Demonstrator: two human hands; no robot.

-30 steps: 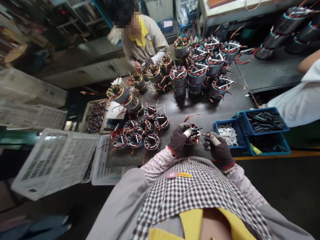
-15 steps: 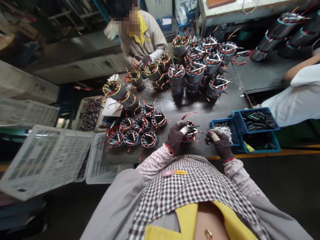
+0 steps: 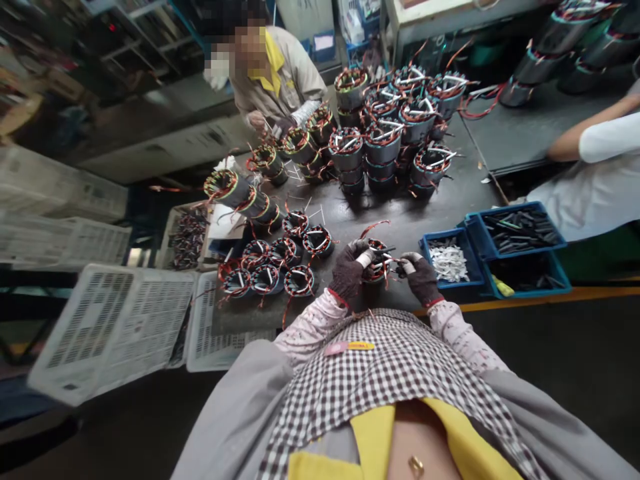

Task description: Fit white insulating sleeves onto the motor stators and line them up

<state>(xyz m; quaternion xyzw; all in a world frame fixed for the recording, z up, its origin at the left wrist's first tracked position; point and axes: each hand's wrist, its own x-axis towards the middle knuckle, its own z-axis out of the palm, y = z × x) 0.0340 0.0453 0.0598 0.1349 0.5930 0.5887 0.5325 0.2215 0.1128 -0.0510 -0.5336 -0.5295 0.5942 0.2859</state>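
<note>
A motor stator (image 3: pixel 376 272), a ring wound with copper wire, stands on the table in front of me. My left hand (image 3: pixel 351 268), in a dark glove with light fingertips, is closed at its left rim, holding wire leads there. A dark sleeve (image 3: pixel 384 251) sticks out to the right over the stator's top. At the right side my right hand (image 3: pixel 419 275), gloved the same way, pinches the end of a wire lead (image 3: pixel 393 261). The fingertips hide whether a small sleeve is also in that pinch.
Several small stators (image 3: pixel 266 279) stand left of my hands. Stacked larger stators (image 3: pixel 383 163) fill the back. Blue bins to the right hold white sleeves (image 3: pixel 449 260) and black sleeves (image 3: pixel 520 230). A co-worker (image 3: pixel 280 73) works across the table; another person's arm (image 3: pixel 575 137) is at right.
My right hand has moved left from beside the white-sleeve bin to the stator's wire lead. My left hand stays at the stator. The view has shifted slightly.
</note>
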